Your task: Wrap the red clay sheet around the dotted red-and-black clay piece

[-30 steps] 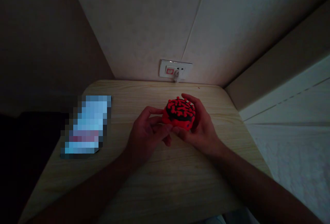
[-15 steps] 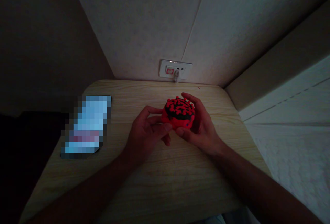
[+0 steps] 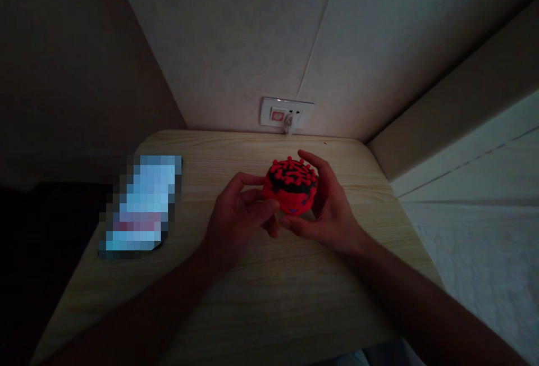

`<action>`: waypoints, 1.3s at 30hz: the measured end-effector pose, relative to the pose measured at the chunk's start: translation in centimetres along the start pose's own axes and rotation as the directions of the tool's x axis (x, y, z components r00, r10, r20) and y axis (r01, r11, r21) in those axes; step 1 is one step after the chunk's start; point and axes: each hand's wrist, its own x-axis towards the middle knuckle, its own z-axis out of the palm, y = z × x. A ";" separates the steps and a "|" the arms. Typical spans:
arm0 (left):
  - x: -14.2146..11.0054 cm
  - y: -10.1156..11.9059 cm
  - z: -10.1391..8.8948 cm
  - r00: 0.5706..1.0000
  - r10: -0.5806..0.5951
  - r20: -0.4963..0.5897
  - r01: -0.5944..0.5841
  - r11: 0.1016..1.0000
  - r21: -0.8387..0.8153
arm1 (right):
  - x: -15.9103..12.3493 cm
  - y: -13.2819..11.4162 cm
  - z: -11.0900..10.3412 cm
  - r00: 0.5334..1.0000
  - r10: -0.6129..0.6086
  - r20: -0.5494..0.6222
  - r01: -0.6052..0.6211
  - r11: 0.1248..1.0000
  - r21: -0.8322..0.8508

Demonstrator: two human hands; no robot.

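Observation:
A small red clay head (image 3: 292,200) is held above the table, between my two hands. Its top is black, covered with red squiggles and little red balls, and small purple-blue marks show on its front. My left hand (image 3: 238,211) pinches its left side between thumb and fingers. Around its right side curls my right hand (image 3: 328,209), with the index finger raised behind and the thumb just below the front. The right hand's other fingers are mostly hidden behind the head.
A lit phone (image 3: 145,203), its screen pixelated, lies on the left of the wooden table (image 3: 269,298). Behind, a wall socket (image 3: 286,113) holds a plug. A white quilted surface (image 3: 488,265) lies to the right.
The clay head has turned and tilted a little, so more of its front with the purple-blue marks shows. My right thumb has shifted down and left. My left hand stays nearly in place.

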 end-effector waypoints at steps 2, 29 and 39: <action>0.0 0.0 0.0 1.000 0.000 0.005 0.000 1.000 0.005 | 0.0 0.0 0.0 1.000 -0.001 -0.007 0.001 1.000 0.006; 0.0 0.1 0.2 1.000 -0.014 -0.015 0.014 1.000 0.017 | 0.1 -0.3 0.1 0.999 0.040 -0.015 -0.040 0.999 -0.009; 0.1 0.0 0.1 1.000 -0.014 -0.010 0.014 1.000 0.002 | 0.0 -0.1 0.0 1.000 0.024 -0.001 -0.024 0.999 -0.028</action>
